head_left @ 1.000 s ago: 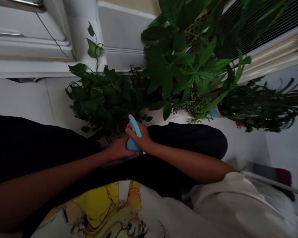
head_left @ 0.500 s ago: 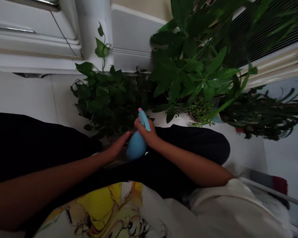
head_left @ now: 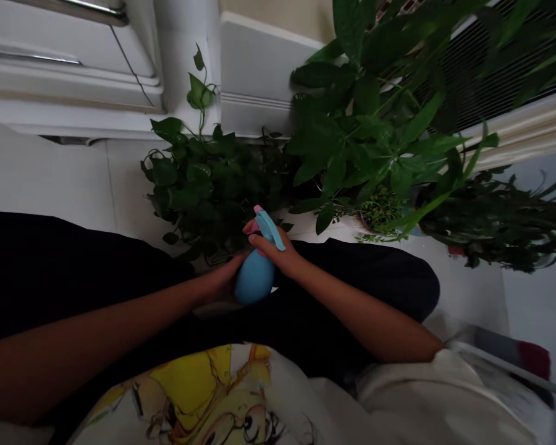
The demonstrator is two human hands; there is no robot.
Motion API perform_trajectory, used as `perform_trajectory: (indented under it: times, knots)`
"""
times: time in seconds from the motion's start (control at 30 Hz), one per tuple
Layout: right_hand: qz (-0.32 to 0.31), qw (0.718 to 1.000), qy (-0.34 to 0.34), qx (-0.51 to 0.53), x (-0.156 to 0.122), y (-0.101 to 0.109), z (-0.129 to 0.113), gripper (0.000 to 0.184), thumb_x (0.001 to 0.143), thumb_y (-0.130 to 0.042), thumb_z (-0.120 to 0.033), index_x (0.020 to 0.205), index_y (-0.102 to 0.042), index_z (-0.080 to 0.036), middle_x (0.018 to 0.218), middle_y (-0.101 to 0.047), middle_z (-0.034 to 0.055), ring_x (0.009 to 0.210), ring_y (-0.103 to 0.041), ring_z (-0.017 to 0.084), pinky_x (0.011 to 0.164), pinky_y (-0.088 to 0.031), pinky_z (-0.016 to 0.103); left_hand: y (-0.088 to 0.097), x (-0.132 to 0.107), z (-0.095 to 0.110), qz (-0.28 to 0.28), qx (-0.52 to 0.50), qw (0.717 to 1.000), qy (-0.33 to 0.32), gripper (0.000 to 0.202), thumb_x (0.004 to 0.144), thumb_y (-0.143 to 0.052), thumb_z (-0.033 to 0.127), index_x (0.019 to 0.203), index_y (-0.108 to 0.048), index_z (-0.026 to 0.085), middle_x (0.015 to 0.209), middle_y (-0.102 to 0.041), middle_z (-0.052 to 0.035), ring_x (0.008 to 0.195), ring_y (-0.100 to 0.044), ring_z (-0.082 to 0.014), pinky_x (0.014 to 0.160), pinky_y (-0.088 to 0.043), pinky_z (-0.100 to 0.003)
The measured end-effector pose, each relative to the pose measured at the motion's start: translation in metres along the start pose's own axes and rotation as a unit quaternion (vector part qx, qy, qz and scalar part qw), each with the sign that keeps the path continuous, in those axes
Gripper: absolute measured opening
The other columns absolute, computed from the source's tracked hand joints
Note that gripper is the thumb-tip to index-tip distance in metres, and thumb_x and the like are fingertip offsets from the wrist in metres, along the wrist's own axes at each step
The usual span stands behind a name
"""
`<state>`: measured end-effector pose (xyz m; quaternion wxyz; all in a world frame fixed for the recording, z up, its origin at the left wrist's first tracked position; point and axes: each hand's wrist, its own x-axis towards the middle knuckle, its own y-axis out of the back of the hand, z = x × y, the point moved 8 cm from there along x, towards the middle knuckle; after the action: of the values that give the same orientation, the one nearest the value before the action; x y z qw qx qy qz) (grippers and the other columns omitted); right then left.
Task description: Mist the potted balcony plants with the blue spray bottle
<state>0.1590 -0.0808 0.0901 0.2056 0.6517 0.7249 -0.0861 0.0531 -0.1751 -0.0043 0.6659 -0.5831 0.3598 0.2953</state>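
Note:
I hold a light blue spray bottle (head_left: pixel 256 278) with a pink nozzle between my knees. My right hand (head_left: pixel 280 253) is wrapped round its neck and trigger head, which points toward a dark green leafy potted plant (head_left: pixel 204 185) just in front. My left hand (head_left: pixel 220 281) rests against the left side of the bottle's round body, fingers curved along it. A taller plant with broad leaves (head_left: pixel 366 136) stands to the right of the first.
A small fine-leaved plant (head_left: pixel 380 213) and a long-leaved plant (head_left: pixel 500 216) stand on the pale tiled floor (head_left: pixel 41 179) at right. White door frames and a wall base (head_left: pixel 254 80) rise behind. A vent grille (head_left: pixel 482 68) sits at upper right.
The bottle has been raised and tilted upright, nozzle closer to the leafy plant. My left hand slid from under the bottle to its side.

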Motion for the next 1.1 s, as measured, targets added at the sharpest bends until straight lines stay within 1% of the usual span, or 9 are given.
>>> perform_trajectory:
  times: [0.17,0.3,0.37,0.47,0.57,0.7,0.9,1.03,1.1]
  knots:
    - [-0.008,0.998,-0.05,0.026,0.007,-0.013,0.022,0.032,0.08,-0.069,-0.043,0.102,-0.063,-0.019,0.103,-0.066,0.0036,0.097,-0.062,0.019,0.092,-0.047,0.034,0.012,0.003,-0.005,0.029,0.0,0.999,-0.042,0.061,0.086,-0.054,0.065,0.127,-0.062,0.02,0.119,-0.073,-0.0106,0.111,-0.067,-0.0301,0.09,-0.055,-0.039]
    - [-0.025,0.986,-0.145,0.078,0.006,-0.031,0.048,0.049,0.071,-0.079,-0.042,0.111,-0.06,-0.02,0.107,-0.065,0.0048,0.101,-0.062,0.021,0.092,-0.048,0.036,0.029,0.01,-0.009,0.064,-0.005,0.995,-0.07,0.068,0.084,-0.055,0.07,0.127,-0.062,0.019,0.119,-0.073,-0.0123,0.112,-0.067,-0.0324,0.091,-0.055,-0.042]
    - [-0.032,0.98,-0.172,0.094,0.005,-0.037,0.056,0.055,0.068,-0.082,-0.043,0.113,-0.059,-0.021,0.106,-0.065,0.0043,0.101,-0.062,0.021,0.092,-0.048,0.036,0.034,0.01,-0.007,0.075,-0.016,0.993,-0.085,0.069,0.083,-0.057,0.07,0.126,-0.063,0.017,0.118,-0.073,-0.0132,0.112,-0.067,-0.0329,0.092,-0.055,-0.042]
    - [-0.06,0.97,-0.193,0.133,0.002,-0.044,0.061,0.053,0.069,-0.081,-0.052,0.108,-0.061,-0.021,0.097,-0.066,0.0035,0.097,-0.063,0.022,0.09,-0.049,0.037,0.033,0.005,-0.003,0.078,-0.03,0.993,-0.088,0.064,0.086,-0.055,0.067,0.123,-0.065,0.015,0.114,-0.075,-0.0135,0.111,-0.067,-0.0331,0.091,-0.055,-0.042]
    - [-0.096,0.959,-0.215,0.16,0.001,-0.051,0.059,0.052,0.066,-0.083,-0.053,0.1,-0.062,-0.021,0.09,-0.066,0.0026,0.092,-0.063,0.021,0.088,-0.05,0.037,0.03,0.0,0.002,0.064,-0.039,0.992,-0.105,0.062,0.088,-0.054,0.065,0.124,-0.064,0.015,0.112,-0.075,-0.0133,0.11,-0.068,-0.0328,0.091,-0.055,-0.04]
    - [-0.101,0.955,-0.219,0.174,0.002,-0.051,0.053,0.06,0.062,-0.087,-0.048,0.109,-0.06,-0.022,0.096,-0.067,0.0021,0.095,-0.063,0.021,0.087,-0.05,0.035,0.03,-0.001,0.004,0.052,-0.038,0.99,-0.122,0.065,0.09,-0.053,0.064,0.131,-0.059,0.015,0.112,-0.075,-0.0123,0.111,-0.067,-0.0312,0.093,-0.055,-0.039]
    - [-0.095,0.956,-0.211,0.181,0.003,-0.051,0.055,0.05,0.063,-0.085,-0.041,0.101,-0.057,-0.022,0.091,-0.068,0.0007,0.088,-0.063,0.02,0.081,-0.051,0.033,0.028,-0.003,0.002,0.061,-0.047,0.992,-0.103,0.07,0.09,-0.048,0.069,0.136,-0.057,0.017,0.105,-0.076,-0.0126,0.101,-0.071,-0.0305,0.087,-0.057,-0.04]
    - [-0.078,0.957,-0.215,0.18,0.003,-0.05,0.058,0.042,0.064,-0.083,-0.038,0.093,-0.059,-0.021,0.085,-0.068,-0.0003,0.081,-0.063,0.017,0.077,-0.05,0.03,0.03,-0.004,0.005,0.073,-0.034,0.99,-0.117,0.072,0.089,-0.051,0.069,0.142,-0.052,0.02,0.117,-0.074,-0.0112,0.11,-0.068,-0.03,0.089,-0.055,-0.037]
    - [-0.066,0.959,-0.221,0.165,0.003,-0.049,0.06,0.034,0.067,-0.081,-0.037,0.088,-0.06,-0.02,0.081,-0.066,-0.0009,0.076,-0.061,0.015,0.073,-0.049,0.028,0.036,0.0,0.0,0.085,-0.02,0.991,-0.102,0.073,0.086,-0.053,0.072,0.139,-0.054,0.021,0.121,-0.072,-0.0102,0.114,-0.065,-0.031,0.091,-0.054,-0.038]
